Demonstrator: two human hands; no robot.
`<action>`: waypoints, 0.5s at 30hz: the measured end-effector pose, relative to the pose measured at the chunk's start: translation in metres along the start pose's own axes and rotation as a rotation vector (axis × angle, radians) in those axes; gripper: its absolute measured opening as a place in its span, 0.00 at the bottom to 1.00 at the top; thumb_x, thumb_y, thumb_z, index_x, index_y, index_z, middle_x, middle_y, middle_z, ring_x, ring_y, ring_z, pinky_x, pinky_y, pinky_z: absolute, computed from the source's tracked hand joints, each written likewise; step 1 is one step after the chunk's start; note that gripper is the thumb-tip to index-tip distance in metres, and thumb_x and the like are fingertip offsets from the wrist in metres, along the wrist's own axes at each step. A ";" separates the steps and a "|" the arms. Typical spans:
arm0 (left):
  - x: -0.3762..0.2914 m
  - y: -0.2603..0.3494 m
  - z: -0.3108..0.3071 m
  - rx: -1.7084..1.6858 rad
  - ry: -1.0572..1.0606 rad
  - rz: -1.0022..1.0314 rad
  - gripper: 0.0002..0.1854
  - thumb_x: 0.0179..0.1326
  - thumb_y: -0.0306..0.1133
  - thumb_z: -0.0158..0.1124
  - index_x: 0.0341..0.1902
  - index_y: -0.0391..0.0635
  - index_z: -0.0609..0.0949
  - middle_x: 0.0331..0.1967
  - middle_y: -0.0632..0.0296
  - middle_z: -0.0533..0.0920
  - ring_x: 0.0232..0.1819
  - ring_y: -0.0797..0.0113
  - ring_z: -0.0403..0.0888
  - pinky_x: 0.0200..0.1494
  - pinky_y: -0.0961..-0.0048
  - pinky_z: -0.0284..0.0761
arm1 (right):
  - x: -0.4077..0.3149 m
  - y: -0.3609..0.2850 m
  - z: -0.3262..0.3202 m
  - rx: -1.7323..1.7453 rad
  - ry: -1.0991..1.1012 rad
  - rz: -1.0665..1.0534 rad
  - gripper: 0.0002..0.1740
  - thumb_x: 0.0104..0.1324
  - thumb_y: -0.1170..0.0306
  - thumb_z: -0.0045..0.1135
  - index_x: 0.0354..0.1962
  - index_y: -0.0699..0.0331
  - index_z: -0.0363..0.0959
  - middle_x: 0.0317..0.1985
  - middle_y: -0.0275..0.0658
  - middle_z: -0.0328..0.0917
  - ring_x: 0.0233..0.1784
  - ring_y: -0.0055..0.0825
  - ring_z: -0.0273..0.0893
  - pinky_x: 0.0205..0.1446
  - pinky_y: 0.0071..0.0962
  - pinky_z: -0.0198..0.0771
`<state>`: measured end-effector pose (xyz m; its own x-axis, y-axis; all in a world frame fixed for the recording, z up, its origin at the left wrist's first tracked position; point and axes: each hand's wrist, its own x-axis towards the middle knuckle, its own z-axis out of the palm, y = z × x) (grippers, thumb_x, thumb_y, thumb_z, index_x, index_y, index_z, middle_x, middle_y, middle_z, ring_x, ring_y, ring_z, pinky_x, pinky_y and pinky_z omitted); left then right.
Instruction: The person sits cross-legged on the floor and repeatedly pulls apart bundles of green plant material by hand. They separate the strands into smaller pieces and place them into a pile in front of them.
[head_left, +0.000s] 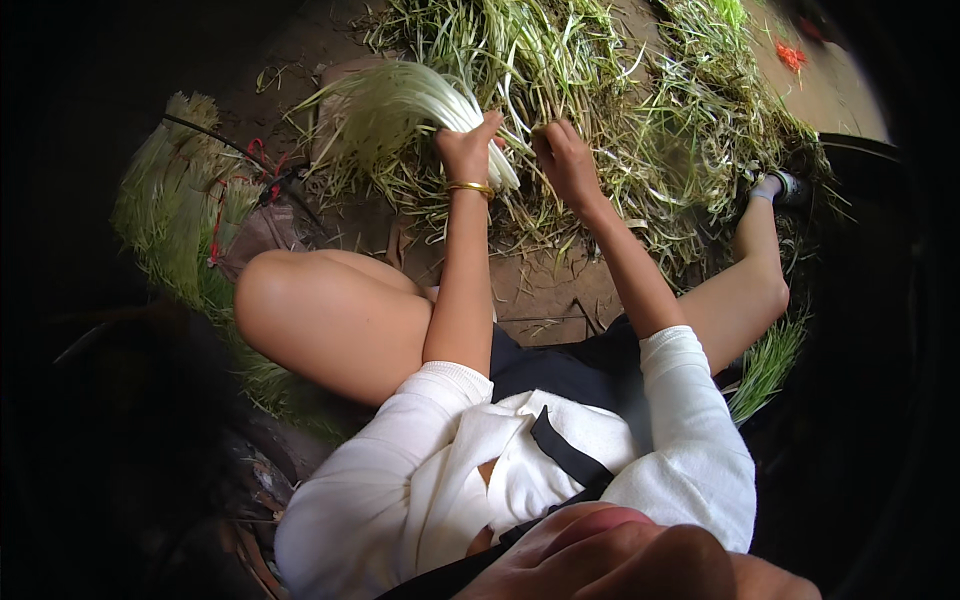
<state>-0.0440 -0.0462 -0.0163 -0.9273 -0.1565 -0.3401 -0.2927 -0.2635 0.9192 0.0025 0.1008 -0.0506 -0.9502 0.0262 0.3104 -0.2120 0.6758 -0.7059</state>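
Note:
My left hand (466, 154), with a gold bangle at the wrist, is closed around a bundle of long green stalks with pale white stems (452, 101). The stem ends point down to the right, and the leafy part bends over to the left. To its right, my right hand (564, 157) has its fingers curled at the near part of a loose heap of green and yellowed stalks (540, 67). A thin stalk or leaf appears at its fingertips, but whether the fingers pinch it cannot be told.
Bundled green stalks (169, 202) with red ties (217, 225) lie at the left, beside a thin black rod (217, 135). More loose stalks (697, 127) spread at the right near my foot. Red strands (790, 56) lie at the upper right. Green leaves (769, 367) show behind my right leg.

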 end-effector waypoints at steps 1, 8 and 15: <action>0.000 -0.006 0.001 0.071 -0.052 -0.027 0.11 0.41 0.22 0.71 0.30 0.31 0.80 0.22 0.54 0.81 0.15 0.73 0.75 0.17 0.78 0.69 | -0.005 -0.009 -0.001 0.027 -0.033 -0.049 0.04 0.59 0.75 0.53 0.31 0.64 0.67 0.29 0.43 0.69 0.28 0.44 0.73 0.29 0.37 0.68; -0.010 -0.009 0.004 0.002 -0.038 0.035 0.05 0.47 0.22 0.63 0.27 0.30 0.80 0.23 0.54 0.82 0.18 0.69 0.78 0.21 0.77 0.72 | -0.006 -0.006 -0.007 0.160 -0.050 0.059 0.05 0.58 0.77 0.56 0.29 0.67 0.68 0.26 0.40 0.69 0.26 0.35 0.69 0.29 0.28 0.64; -0.018 0.034 -0.010 -0.113 0.140 0.189 0.11 0.49 0.19 0.60 0.38 0.32 0.77 0.27 0.53 0.81 0.26 0.66 0.81 0.27 0.74 0.74 | -0.045 0.111 -0.059 -0.355 -0.066 0.259 0.05 0.63 0.73 0.46 0.32 0.66 0.61 0.32 0.51 0.69 0.34 0.52 0.69 0.34 0.44 0.65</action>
<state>-0.0352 -0.0617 0.0194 -0.9193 -0.3416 -0.1955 -0.0816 -0.3204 0.9438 0.0356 0.2181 -0.1051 -0.9768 0.1882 0.1025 0.1152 0.8645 -0.4892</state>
